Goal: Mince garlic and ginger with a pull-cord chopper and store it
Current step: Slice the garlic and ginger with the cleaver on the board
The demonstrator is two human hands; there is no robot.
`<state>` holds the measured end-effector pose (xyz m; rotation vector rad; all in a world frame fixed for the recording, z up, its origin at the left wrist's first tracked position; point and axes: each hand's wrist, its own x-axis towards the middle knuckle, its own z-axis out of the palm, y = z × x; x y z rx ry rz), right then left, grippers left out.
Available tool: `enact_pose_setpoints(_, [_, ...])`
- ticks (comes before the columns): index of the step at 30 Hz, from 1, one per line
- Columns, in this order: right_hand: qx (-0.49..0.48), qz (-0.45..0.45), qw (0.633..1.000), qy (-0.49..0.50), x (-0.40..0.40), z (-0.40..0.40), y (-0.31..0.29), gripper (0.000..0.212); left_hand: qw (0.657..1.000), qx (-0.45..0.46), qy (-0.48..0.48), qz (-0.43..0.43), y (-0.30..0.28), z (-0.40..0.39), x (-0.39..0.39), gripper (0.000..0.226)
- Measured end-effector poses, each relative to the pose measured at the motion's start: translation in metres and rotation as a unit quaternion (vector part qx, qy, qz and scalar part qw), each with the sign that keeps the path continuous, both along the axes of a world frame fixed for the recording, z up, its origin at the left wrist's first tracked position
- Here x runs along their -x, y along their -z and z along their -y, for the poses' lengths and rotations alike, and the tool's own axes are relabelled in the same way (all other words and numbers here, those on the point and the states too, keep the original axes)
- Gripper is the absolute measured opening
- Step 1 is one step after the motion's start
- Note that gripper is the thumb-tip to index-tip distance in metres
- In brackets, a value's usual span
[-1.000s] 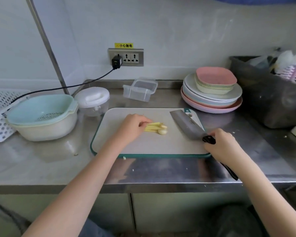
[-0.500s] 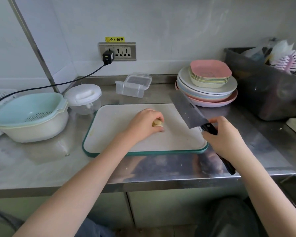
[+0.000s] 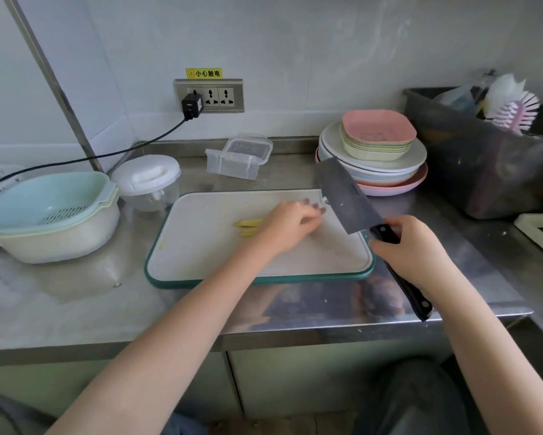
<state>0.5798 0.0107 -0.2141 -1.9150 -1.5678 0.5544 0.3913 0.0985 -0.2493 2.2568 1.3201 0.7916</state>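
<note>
A white cutting board with a green rim lies on the steel counter. Yellow ginger strips rest near its middle. My left hand lies palm down just right of the strips, fingers stretched toward the blade; the garlic clove is not visible, and whatever is under the palm is hidden. My right hand grips the black handle of a cleaver, whose blade hangs tilted over the board's right end. The pull-cord chopper, white lid on a clear bowl, stands left of the board. A clear storage box sits behind it.
A blue colander in a cream bowl stands at the left, with a power cord running behind it. Stacked plates and bowls sit behind the board's right corner. A dark bin with a brush fills the right. The counter's front edge is close.
My left hand slid right along the board, uncovering the ginger strips; the garlic clove seen at its fingertips is now out of sight. The cleaver stays raised in my right hand.
</note>
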Motion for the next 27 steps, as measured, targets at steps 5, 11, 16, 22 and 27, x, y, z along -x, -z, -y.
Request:
enact_pose_setpoints(5, [0.050,-0.023,0.998,-0.035,0.013,0.000,0.002,0.031,0.990,0.011,-0.113,0.086,-0.010,0.006,0.077,0.036])
enact_pose_setpoints(11, [0.089,-0.138,0.983,-0.079,0.060,-0.006,-0.011,0.025,0.990,0.033,-0.126,0.052,0.013,0.019,0.098,0.034])
enact_pose_setpoints(16, [0.036,-0.043,0.994,-0.092,0.085,-0.009,-0.014,0.020,0.987,-0.006,-0.134,0.084,0.019,0.018,0.093,0.028])
enact_pose_setpoints(22, [-0.004,0.025,0.993,-0.117,0.105,-0.016,-0.015,0.023,0.986,-0.024,-0.136,0.089,0.020,0.019,0.093,0.019])
enact_pose_setpoints(27, [-0.011,0.093,0.985,-0.148,0.118,-0.017,-0.007,0.022,0.986,-0.045,-0.143,0.075,0.022,0.018,0.095,0.016])
